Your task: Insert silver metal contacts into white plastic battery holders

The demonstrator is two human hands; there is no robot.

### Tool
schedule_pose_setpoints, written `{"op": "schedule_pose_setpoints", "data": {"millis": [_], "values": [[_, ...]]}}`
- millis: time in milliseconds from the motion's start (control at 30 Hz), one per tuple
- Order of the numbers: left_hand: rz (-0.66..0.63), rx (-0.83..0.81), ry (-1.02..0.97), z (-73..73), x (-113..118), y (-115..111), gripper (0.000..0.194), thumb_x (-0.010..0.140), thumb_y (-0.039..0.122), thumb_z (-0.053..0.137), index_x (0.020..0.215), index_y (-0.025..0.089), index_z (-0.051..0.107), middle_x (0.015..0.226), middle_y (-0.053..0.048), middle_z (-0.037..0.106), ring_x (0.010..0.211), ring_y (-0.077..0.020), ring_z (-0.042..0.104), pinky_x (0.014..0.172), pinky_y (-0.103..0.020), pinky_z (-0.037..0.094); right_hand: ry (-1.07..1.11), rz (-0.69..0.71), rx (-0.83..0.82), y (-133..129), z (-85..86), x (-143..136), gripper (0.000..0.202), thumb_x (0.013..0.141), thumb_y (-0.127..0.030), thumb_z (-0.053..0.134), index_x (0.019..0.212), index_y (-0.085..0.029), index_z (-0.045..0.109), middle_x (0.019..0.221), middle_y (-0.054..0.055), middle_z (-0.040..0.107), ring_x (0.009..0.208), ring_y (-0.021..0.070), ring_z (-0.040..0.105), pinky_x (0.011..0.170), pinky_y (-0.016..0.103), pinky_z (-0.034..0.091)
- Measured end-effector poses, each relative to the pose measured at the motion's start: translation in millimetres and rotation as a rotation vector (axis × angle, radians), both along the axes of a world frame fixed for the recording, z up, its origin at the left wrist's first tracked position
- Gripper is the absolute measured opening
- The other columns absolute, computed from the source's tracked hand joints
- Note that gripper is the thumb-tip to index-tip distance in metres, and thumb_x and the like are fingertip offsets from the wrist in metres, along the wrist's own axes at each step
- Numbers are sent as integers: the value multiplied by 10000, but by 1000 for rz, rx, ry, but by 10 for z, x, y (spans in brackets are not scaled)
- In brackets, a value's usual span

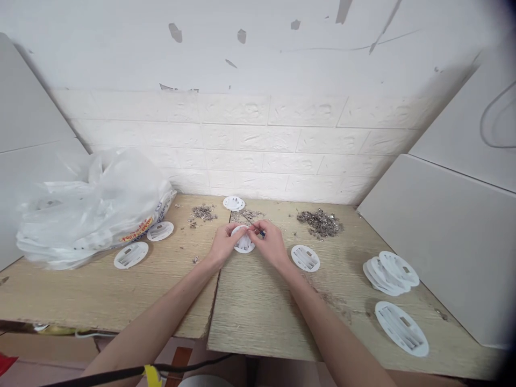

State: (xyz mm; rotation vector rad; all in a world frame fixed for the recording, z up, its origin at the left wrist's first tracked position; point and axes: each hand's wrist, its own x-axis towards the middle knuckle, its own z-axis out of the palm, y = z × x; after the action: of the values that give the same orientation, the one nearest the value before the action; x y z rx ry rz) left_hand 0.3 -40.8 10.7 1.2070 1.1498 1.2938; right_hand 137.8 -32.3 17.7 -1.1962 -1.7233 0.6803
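At the middle of the table my left hand (224, 244) is closed on the left edge of a round white plastic disc (244, 246) with moulded slots. My right hand (269, 242) is closed too, at the disc's right side, and it pinches a thin tool with a metal shaft (247, 219) and a dark blue part. Whether the tool is a screwdriver, I cannot tell. The fingers hide part of the disc's top. Just beyond the hands lies another white disc (234, 203), and right of my right hand there is a disc with long slots (305, 258).
Small metal pieces lie in a heap (320, 223) at right and a smaller heap (203, 213) at left. A stack of white discs (389, 274) stands at far right, with a single disc (402, 329) nearer. A clear plastic bag (97, 209) fills the left back, against the wall.
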Motion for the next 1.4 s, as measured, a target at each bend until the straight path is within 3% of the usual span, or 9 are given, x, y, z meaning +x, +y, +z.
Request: {"op": "schedule_pose_setpoints", "data": {"millis": [133,300,500,633,867,1100,1400], "values": [[6,-8,-33,-10,3,16,312,676,421,669,774,126,689,677,-14,646,587,-114,526,549,-215,385,-46,1,107,1,-28,3,54,734,-183,531,730,-182,585,778,31,614,722,161,547,691,287,421],[-2,0,5,-14,-10,11,279,673,405,667,727,131,678,644,-7,631,581,-115,527,545,-216,383,-43,30,124,5,-39,14,72,743,-208,528,723,-184,592,769,33,610,732,169,549,695,297,416],[-15,-7,1,23,8,-31,357,622,420,729,819,125,688,744,-45,679,654,-146,583,600,-241,433,249,100,-266,68,-63,46,126,643,-275,630,681,-157,605,672,2,607,640,143,536,611,268,421],[-22,-23,-19,39,19,-42,380,593,416,758,818,118,681,719,-41,675,643,-144,586,600,-245,441,372,126,-348,105,-100,54,196,616,-309,674,713,-149,616,620,-13,584,582,121,514,557,247,403],[14,-17,28,26,15,-18,289,627,380,712,756,122,686,670,-32,663,604,-140,568,560,-236,421,315,108,-297,61,-65,39,255,635,-374,692,739,-152,622,658,6,608,603,130,530,558,247,412],[21,-10,-5,-34,0,25,317,649,413,681,765,118,689,667,-28,652,595,-129,544,557,-226,408,-22,39,31,25,13,60,119,735,-274,586,730,-171,646,770,39,636,693,155,552,676,287,424],[-3,-100,-107,-151,-22,87,301,634,424,674,687,127,658,620,-6,602,556,-112,505,530,-219,393,-64,-8,24,45,19,97,119,737,-248,541,714,-174,631,772,40,636,686,157,555,674,288,426]]}}
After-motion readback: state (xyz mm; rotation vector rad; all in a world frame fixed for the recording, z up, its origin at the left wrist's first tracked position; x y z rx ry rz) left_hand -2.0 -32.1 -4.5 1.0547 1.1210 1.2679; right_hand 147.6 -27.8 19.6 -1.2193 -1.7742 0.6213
